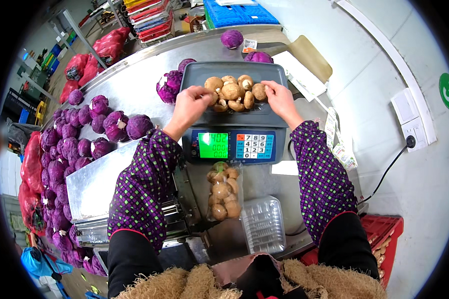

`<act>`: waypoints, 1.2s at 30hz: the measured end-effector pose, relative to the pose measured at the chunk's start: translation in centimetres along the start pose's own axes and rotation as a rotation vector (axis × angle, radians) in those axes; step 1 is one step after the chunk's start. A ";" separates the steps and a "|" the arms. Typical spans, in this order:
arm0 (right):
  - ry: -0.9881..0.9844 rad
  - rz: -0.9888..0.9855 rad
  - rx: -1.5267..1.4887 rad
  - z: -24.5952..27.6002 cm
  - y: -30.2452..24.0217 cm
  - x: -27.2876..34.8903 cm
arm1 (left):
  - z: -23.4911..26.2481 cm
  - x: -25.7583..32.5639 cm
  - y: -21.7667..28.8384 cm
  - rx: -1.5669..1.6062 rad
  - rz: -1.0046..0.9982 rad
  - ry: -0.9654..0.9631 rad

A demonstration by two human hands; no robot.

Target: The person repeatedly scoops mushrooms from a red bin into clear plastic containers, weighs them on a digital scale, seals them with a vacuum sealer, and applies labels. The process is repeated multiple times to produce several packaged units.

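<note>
Brown mushrooms (231, 91) lie in a loose heap on the dark grey pan (270, 73) of a weighing scale. At the heap's left edge, my left hand (192, 105) is closed, its fingertips pinching a mushroom (214, 98). My right hand (281, 100) is on the opposite side, with thumb and forefinger closed on another mushroom (258, 91). Below the pan, the scale's display (213, 145) glows green beside its keypad (255, 145). Nearer to me are a clear bag of mushrooms (224, 192) and a clear plastic tray (263, 224).
Many purple cabbages (67, 144) are piled on the metal table to the left, and a few stand behind the scale. Red net sacks (32, 162) lie beyond. A white wall with a socket and plug (410, 141) bounds the right; a red crate (384, 229) stands at lower right.
</note>
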State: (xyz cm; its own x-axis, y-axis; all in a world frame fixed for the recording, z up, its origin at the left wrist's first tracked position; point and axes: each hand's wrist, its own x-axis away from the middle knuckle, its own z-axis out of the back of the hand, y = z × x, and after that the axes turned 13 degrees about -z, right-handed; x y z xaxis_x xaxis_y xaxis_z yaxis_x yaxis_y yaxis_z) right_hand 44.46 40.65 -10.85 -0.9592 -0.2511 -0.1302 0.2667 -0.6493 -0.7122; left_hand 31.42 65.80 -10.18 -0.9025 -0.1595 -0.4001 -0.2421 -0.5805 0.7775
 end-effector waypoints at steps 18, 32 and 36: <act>-0.338 -0.063 -0.256 3.4 -11.0 6.9 | 9.0 5.4 4.5 0.170 0.228 0.125; -0.741 0.039 -0.279 -14.3 -26.4 22.2 | 29.9 28.6 3.6 -0.035 0.449 0.291; -0.676 0.074 -0.113 -16.8 -27.7 23.5 | 30.8 30.4 -1.7 -0.081 0.442 0.285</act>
State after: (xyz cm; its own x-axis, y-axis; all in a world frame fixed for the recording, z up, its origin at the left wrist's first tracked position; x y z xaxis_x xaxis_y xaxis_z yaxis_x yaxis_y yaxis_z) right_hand 12.92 64.81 -5.80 -0.6595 -0.7085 0.2512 0.2830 -0.5436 -0.7902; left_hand -6.59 86.52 -8.70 -0.7768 -0.6070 -0.1678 0.1779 -0.4672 0.8661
